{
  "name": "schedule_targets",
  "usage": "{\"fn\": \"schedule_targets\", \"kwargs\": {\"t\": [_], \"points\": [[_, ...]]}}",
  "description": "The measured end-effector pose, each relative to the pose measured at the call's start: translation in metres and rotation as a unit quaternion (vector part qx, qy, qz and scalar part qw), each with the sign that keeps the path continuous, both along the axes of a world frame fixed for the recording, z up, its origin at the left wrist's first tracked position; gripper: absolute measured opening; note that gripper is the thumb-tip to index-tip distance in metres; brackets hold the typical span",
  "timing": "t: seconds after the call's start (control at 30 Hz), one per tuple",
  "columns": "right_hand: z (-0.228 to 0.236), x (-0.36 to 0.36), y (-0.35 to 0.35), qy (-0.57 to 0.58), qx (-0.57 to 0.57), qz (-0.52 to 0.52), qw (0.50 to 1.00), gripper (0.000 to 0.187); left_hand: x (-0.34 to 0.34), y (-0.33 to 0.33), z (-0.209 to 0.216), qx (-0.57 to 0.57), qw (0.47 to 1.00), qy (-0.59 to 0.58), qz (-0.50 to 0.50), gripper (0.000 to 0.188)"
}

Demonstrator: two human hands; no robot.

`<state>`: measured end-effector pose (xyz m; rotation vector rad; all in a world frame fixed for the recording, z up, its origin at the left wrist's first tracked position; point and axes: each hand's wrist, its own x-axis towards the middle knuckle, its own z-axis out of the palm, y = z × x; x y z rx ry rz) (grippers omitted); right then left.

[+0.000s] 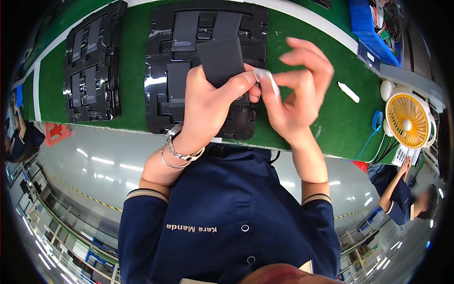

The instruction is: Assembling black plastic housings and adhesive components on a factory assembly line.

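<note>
My left hand (208, 102) is closed around a flat black battery pack (220, 59), thumb across its lower end, and holds it tilted above a black plastic tray (153, 106). Close beside the pack's lower right end is my right hand (298, 92). Its thumb and index finger come together there, while its other fingers are bent and raised. A thin white covering or scrap (269, 81) lies over the thumb tip; whether it is worn or pinched I cannot tell. Further flat black packs (186, 31) lie in the tray's pockets.
Left on the green bench stands a stack of black trays (116, 61) with packs in the top one. To the right are a white tube (349, 92), a yellow-and-white fan (406, 120), a blue strap with cord (377, 120) and a blue bin (373, 35). Co-workers sit at both sides.
</note>
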<state>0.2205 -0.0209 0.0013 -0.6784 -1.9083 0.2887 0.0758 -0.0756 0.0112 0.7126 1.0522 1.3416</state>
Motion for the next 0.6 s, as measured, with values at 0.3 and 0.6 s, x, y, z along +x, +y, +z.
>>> {"fn": "schedule_targets", "kwargs": {"t": [0.3, 0.6], "points": [[-0.002, 0.010, 0.004, 0.087, -0.142, 0.037, 0.985, 0.018, -0.004, 0.000, -0.001, -0.008, 1.000, 0.000, 0.020, 0.014], [-0.003, 0.019, 0.037, 0.006, -0.211, -0.026, 0.977, 0.048, -0.024, -0.020, 0.001, -0.020, 0.987, 0.137, -0.087, 0.020]]}}
